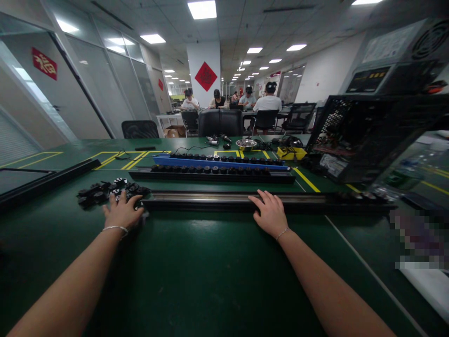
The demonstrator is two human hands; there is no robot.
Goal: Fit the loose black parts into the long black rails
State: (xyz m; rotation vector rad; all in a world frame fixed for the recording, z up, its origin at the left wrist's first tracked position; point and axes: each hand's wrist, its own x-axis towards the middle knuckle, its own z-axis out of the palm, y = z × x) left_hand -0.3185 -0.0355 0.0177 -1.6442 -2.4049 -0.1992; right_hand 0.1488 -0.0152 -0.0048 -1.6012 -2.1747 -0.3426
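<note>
My left hand [122,211] has its fingers spread at the near edge of a pile of small black parts [94,193], a few with white marks. Whether a fingertip touches one of them I cannot tell. My right hand [271,215], fingers stretched out, rests on the near black rail [196,202], a long channel with a shiny metal strip along its inside. Small dark parts [365,196] sit at that rail's right end. Beyond it lie a second black rail [210,177] and a blue rail [164,161], both lined with rows of similar parts.
An opened computer case [365,135] stands at the right with a power supply [372,79] on top. A metal bowl [246,144] and a yellow tray [291,153] with cables lie at the back. Another dark rail [52,180] slants at left. Several people sit at a far table.
</note>
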